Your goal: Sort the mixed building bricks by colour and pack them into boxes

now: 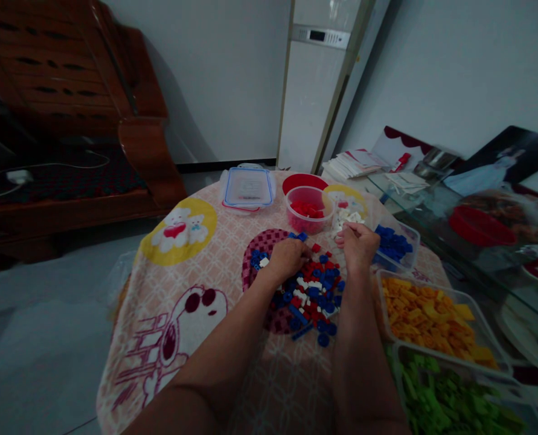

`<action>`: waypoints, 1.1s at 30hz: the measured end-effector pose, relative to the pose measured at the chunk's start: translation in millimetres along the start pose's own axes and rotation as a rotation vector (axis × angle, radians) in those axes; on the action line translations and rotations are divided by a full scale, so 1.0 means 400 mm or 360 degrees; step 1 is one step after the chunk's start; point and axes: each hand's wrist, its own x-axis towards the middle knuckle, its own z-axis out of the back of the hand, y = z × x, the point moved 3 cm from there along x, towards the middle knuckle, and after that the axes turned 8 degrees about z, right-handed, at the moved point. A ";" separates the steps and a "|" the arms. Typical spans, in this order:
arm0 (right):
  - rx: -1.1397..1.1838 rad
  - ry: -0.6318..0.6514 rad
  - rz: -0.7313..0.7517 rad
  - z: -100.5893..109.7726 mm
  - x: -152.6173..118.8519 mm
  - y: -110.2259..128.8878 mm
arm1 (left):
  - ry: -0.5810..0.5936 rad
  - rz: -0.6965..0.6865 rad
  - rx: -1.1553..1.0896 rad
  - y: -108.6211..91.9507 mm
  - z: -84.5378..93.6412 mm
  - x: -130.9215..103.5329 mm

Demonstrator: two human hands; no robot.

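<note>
Dim room, pale walls (218, 72), carved wooden bench (146, 151), tall white appliance (311, 103), grey floor (37, 332)

Loose red, white and blue bricks (316, 293) lay spread across a cloth-covered table (296, 380). A tub of red pieces (309, 228) and a blue-rimmed clear lid (250, 184) sat far; a box of blue pieces (414, 244) and one of yellow (489, 331) lined the right.

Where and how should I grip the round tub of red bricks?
Probably pinch the tub by its left rim, coming from the left: it stands upright, its round rim exposed, and tablecloth shows on that side, while white bricks crowd its right.
</note>
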 end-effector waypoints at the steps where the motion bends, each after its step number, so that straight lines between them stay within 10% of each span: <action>1: 0.0001 0.0013 0.0001 -0.002 0.000 0.000 | -0.0002 0.0001 -0.0001 -0.002 -0.001 0.000; 8: -0.0004 0.0167 -0.0039 -0.012 -0.003 0.001 | -0.0114 0.0053 -0.0211 0.015 0.002 0.013; 20: 0.0310 0.1046 -0.0150 -0.077 -0.064 0.063 | -0.0209 0.0102 -0.1361 0.065 0.022 0.023; 28: 0.0350 0.1034 -0.0188 -0.081 -0.071 0.074 | -0.0227 0.0122 -0.1331 0.069 0.012 0.032; 33: 0.0441 0.0582 -0.0153 -0.053 -0.032 0.033 | -0.0278 0.0238 -0.1324 0.092 0.038 0.021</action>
